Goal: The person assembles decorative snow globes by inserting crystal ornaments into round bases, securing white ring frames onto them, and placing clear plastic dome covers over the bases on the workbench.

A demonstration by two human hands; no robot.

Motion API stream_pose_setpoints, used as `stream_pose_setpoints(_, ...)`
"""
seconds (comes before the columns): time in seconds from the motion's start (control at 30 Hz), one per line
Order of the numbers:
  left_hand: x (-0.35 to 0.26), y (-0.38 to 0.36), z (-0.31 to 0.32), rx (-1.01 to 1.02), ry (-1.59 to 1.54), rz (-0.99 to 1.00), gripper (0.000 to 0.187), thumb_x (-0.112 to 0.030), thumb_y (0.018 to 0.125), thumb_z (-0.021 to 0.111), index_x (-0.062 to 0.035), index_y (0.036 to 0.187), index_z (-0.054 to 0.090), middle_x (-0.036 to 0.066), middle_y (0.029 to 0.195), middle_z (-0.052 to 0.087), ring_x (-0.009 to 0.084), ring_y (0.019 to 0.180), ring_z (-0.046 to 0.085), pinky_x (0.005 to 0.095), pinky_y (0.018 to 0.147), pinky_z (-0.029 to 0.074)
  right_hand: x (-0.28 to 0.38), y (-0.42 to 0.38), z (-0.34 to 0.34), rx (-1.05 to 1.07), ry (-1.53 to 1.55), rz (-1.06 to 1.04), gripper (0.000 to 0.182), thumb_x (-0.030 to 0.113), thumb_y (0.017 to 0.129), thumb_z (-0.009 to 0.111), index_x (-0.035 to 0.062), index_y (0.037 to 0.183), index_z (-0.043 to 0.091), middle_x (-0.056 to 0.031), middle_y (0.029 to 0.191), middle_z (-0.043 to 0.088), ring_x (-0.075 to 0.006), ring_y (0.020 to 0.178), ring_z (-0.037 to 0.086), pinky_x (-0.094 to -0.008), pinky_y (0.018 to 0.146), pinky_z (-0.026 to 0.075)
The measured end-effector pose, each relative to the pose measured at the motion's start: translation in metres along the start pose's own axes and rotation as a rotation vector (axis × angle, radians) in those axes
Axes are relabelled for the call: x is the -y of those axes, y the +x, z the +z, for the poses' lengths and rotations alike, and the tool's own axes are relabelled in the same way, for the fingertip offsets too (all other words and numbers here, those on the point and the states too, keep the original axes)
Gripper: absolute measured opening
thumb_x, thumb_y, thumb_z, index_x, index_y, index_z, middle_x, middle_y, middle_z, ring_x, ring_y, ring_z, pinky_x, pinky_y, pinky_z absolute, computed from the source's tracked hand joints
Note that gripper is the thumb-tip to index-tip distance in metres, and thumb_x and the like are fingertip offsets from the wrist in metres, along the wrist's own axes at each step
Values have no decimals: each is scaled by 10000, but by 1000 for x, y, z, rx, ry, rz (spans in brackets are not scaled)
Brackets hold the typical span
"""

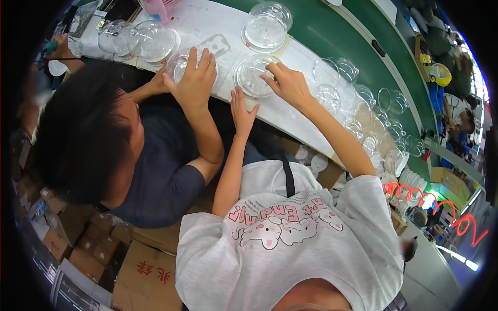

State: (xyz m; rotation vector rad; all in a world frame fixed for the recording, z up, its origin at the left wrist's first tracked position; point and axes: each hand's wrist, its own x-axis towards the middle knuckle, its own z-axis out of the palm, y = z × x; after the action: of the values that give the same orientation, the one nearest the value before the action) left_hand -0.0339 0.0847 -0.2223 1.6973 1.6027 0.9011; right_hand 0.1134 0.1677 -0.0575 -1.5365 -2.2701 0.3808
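In front of me on the white table lies a round, clear plastic dome-like piece (250, 78) with a wide rim. My right hand (290, 85) is over its right side, thumb and fingers pinched together; whatever they hold is too small to make out. Just below the near rim is my left hand (242, 113), its fingers stretched out and fingertips right at the table edge. Another clear dome (266, 26), apparently stacked with others, stands behind on the table.
To the left, a co-worker's hand (194, 80) is over another clear piece (179, 65). More clear domes (151, 41) stand beyond. Many clear parts (371, 111) crowd the table's right end. A pink basket (158, 9) sits at the back; a red coiled hose (415, 193) hangs right.
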Motion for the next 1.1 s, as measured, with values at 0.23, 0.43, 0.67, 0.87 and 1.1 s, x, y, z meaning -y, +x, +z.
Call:
stream_pose_setpoints(0.23,0,0,1,-1,-11,-11,858,-228,717,704,9,1380,214,209,1413,261,380,1320,203,442,1046,214,-2,5,-7,38,16,-71,204,240,809,617,79,892,524,-86,766,572,-269,585,581,-352,501,453)
stream_pose_setpoints(0.43,2,0,3,-19,-9,-7,861,-236,708,713,16,1373,228,210,1400,285,391,1306,226,440,1037,238,3,3,2,-44,12,13,204,231,807,619,74,890,518,-88,735,561,-271,571,572,-351,487,446)
stream_pose_setpoints(0.67,1,0,1,-10,-14,-17,849,-239,710,711,11,1371,240,210,1403,280,400,1303,230,440,1037,239,-3,1,6,-72,29,-3,203,223,801,630,68,882,526,-81,712,557,-256,576,572,-336,488,446)
stream_pose_setpoints(0.87,1,1,1,-5,7,-12,839,-227,717,702,4,1375,235,209,1405,277,400,1306,221,440,1040,232,-1,1,7,-84,22,-42,203,222,802,635,69,901,547,-73,707,551,-238,564,566,-321,490,446)
stream_pose_setpoints(1.1,0,3,-1,-9,2,-16,824,-220,728,688,8,1375,232,209,1401,283,398,1304,227,437,1041,233,-1,-3,12,-100,11,38,203,225,796,644,71,905,569,-60,694,547,-196,539,564,-299,481,442)
